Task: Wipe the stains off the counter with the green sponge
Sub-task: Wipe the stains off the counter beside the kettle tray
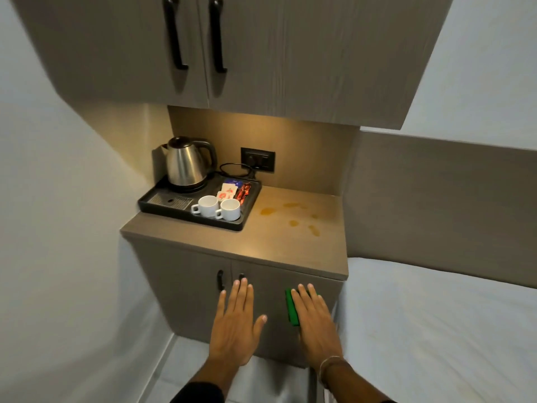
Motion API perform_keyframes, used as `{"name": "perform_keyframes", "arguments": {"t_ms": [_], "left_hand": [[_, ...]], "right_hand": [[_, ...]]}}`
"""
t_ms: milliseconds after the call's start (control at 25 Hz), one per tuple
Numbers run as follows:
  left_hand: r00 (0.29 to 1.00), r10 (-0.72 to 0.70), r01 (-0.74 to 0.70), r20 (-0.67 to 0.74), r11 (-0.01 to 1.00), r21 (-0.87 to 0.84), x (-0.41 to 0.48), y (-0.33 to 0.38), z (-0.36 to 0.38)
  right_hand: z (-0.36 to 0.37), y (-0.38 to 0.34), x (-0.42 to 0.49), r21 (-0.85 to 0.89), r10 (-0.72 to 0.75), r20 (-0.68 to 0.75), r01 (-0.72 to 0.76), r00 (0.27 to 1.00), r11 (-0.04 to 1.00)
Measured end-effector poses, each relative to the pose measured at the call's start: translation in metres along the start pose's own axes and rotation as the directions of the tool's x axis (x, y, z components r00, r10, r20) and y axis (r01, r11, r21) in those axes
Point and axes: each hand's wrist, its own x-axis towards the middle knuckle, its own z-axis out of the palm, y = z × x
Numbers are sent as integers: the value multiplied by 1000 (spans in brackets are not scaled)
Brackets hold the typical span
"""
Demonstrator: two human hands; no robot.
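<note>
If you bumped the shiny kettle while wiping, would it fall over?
Probably not easily. The kettle sits upright on a wide base inside the black tray, so it looks steady. Its tall body and side handle could let a hard shove tip it. Its weight depends on the water inside, which is hidden. The cord behind might tug it.
</note>
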Motion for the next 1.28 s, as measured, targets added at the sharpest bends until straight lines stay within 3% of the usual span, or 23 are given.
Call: {"name": "perform_keyframes", "arguments": {"t_ms": [240, 480, 720, 960, 1080, 1160, 1280], "left_hand": [[990, 131, -129, 49, 990, -57, 175, -11, 7], [974, 187, -175, 126, 980, -99, 267, -7, 29], [979, 160, -138, 125, 975, -173, 285, -8, 50], [986, 134, -113, 96, 973, -202, 287, -9, 57], [989, 125, -104, 84, 971, -215, 286, -8, 58], [990, 126, -108, 70, 969, -223, 286, -9, 62], [989, 136, -122, 58, 970, -210, 287, -11, 63]], "right_hand": [[-5, 48, 104, 47, 168, 15, -169, 986, 984], [-7, 81, 171, 15, 217, 53, -218, 975, 976], [3, 107, 218, -37, 167, 142, -163, 976, 986], [19, 121, 210, 8, 59, 223, -62, 973, 998], [12, 147, 184, 111, -43, 256, 15, 966, 994], [4, 167, 182, 151, -22, 231, -13, 973, 988], [3, 162, 240, 174, 136, 131, -157, 982, 972]]}}
